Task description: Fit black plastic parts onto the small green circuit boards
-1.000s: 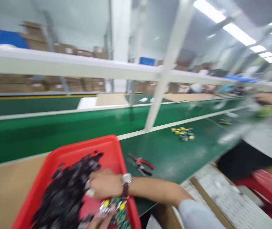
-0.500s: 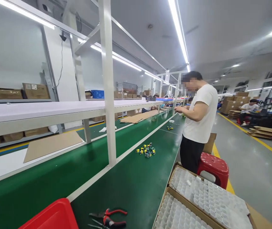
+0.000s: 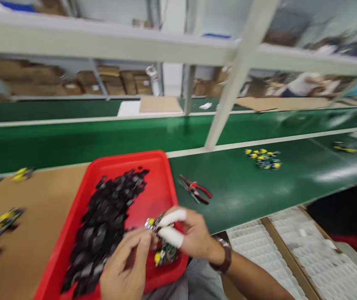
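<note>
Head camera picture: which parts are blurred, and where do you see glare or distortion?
Head view: motion blur softens the whole frame, strongest at the right edge and on both hands, left hand and right hand, over the red tray; the pliers stay recognisable; pale glare streaks the green belt; the white post leans from wide-angle distortion.

Factory assembly line: long green conveyor, overhead shelf, stacked cartons (blurred), red parts tray.
</note>
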A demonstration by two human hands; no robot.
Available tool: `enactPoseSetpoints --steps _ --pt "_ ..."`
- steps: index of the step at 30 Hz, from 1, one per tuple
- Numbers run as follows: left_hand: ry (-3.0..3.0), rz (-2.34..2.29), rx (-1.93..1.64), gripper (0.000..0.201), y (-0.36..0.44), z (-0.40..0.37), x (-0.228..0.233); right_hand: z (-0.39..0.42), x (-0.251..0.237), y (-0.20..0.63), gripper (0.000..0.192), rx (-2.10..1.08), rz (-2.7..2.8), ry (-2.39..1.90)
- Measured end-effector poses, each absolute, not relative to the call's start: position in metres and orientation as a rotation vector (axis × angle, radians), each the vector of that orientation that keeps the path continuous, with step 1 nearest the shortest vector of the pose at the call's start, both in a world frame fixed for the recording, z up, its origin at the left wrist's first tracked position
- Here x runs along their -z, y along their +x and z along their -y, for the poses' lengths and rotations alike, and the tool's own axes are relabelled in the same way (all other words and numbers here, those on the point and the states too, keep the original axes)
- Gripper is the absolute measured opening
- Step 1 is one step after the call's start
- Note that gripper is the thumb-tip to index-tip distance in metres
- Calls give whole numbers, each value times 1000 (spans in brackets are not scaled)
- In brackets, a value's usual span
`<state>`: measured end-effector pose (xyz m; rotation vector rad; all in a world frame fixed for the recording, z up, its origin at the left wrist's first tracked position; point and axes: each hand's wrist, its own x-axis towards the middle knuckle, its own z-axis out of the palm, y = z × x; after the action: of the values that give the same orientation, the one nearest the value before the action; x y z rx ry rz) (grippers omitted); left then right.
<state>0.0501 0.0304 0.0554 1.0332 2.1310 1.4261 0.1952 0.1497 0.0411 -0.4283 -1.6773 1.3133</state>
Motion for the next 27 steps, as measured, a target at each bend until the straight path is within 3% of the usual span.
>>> enactPoseSetpoints --steps 4,10,15,22,27 --pt "1075 -2141 -1637 14 32 -18 -62 -166 -33 236 23 -1471 1442 -521" --pt "1640 -1951 -753 14 26 0 -41 -158 -9 287 25 -1304 1565 -735" --pt "1749 -1930 -551 22 42 -14 -25 -148 4 286 24 -1234 1714 -789" --pt "1439 -1932 -822 12 22 -5 -34 -143 -7 268 31 -1273 1734 -652" --pt "575 -1432 -1452 34 38 -2 -35 -123 -18 237 33 -1333 1702 -534"
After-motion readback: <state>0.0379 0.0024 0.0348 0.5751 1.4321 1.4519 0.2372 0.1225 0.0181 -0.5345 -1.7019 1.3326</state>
